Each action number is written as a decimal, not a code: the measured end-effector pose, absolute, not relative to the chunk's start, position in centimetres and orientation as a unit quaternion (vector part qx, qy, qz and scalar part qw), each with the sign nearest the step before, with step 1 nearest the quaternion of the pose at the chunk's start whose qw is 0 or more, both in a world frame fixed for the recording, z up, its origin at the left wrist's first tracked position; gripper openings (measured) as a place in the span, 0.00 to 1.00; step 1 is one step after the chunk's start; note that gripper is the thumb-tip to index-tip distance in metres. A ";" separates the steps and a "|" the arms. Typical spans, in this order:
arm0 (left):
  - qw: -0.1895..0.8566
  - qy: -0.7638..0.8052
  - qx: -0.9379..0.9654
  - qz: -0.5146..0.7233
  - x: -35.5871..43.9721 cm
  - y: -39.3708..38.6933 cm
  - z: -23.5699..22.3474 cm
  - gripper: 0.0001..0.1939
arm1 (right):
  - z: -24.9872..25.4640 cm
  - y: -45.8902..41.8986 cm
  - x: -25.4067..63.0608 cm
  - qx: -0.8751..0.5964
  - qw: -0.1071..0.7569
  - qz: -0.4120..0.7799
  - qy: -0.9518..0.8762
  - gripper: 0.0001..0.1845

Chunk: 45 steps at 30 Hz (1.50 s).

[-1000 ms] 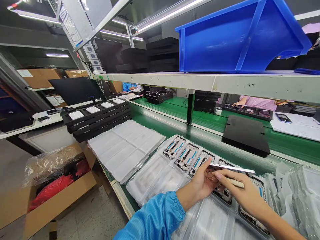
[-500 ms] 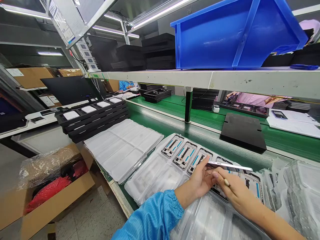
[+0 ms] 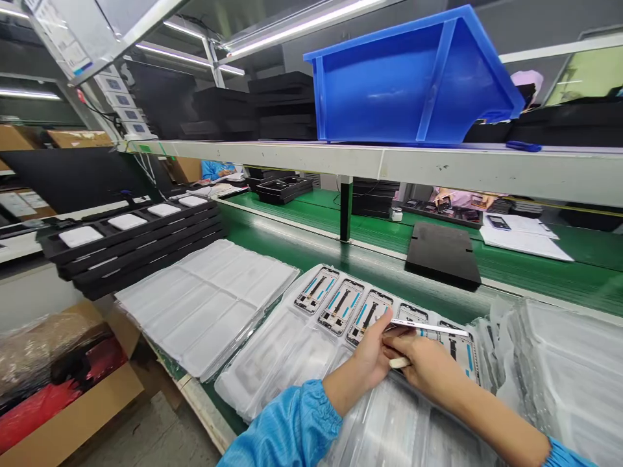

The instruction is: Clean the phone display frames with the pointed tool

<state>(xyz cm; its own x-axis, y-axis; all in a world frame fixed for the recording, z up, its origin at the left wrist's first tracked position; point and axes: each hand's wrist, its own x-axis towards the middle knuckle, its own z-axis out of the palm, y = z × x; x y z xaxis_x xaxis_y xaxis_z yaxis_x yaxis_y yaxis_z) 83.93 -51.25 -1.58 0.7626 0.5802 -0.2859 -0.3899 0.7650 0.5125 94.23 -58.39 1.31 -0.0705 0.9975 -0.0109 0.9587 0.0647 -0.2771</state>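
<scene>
My left hand (image 3: 366,358) is closed on the near end of a thin phone frame (image 3: 433,327), seen edge-on with a whitish rim and tilted above the tray. My right hand (image 3: 433,366) is curled against the frame's underside, close to my left fingers. A cream-coloured tip (image 3: 399,363) sticks out of the right fingers; whether it is a tool or a finger cover I cannot tell. Below lies a clear plastic tray (image 3: 253,363) whose back row holds several phone frames (image 3: 341,306) with black flex strips and blue tape. My hands partly hide that row.
Left of the tray lies another plastic tray (image 3: 204,292). Stacked trays (image 3: 574,363) stand at the right. Black foam trays (image 3: 141,240) sit far left. A black foam block (image 3: 442,253) lies behind; a shelf (image 3: 272,153) with a blue bin (image 3: 379,84) crosses above.
The view has swung right, so the scene sits further left. My right hand has turned, and the cream-coloured tip now points left and lower. The phone frame stays held over the tray.
</scene>
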 end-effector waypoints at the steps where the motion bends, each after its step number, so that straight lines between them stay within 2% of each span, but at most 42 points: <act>1: 0.912 0.220 0.221 0.267 83.9 -51.3 -1.6 0.23 | 1.4 -58.4 94.1 -0.679 0.088 0.105 -0.721 0.22; 8: 0.917 0.229 0.230 0.231 83.9 -51.3 -1.9 0.25 | 0.6 -58.7 94.0 -0.651 0.023 -0.036 -0.758 0.19; 13: 0.921 0.230 0.230 0.215 83.8 -51.3 -1.6 0.28 | 0.3 -58.6 93.9 -0.614 -0.011 -0.086 -0.784 0.23; 17: 0.922 0.216 0.231 0.224 83.8 -51.4 -1.3 0.26 | 0.2 -58.5 93.7 -0.576 -0.031 -0.146 -0.804 0.20; 20: 0.923 0.209 0.220 0.235 83.8 -51.3 -1.4 0.24 | 0.4 -58.6 94.0 -0.580 0.024 -0.123 -0.805 0.21; 24: 0.923 0.221 0.179 0.258 83.9 -51.3 -1.7 0.21 | 1.2 -58.9 95.1 -0.578 0.186 -0.039 -0.793 0.25; 28: 0.924 0.213 0.161 0.273 83.9 -51.3 -1.8 0.19 | 2.0 -59.2 96.0 -0.554 0.280 -0.093 -0.778 0.29; 33: 0.914 0.203 0.166 0.310 83.8 -51.6 -1.5 0.23 | 2.7 -59.4 95.9 -0.548 0.309 -0.187 -0.754 0.30; 45: 0.901 0.203 0.190 0.332 84.0 -51.7 -2.1 0.29 | 2.9 -59.5 95.6 -0.578 0.274 -0.239 -0.730 0.27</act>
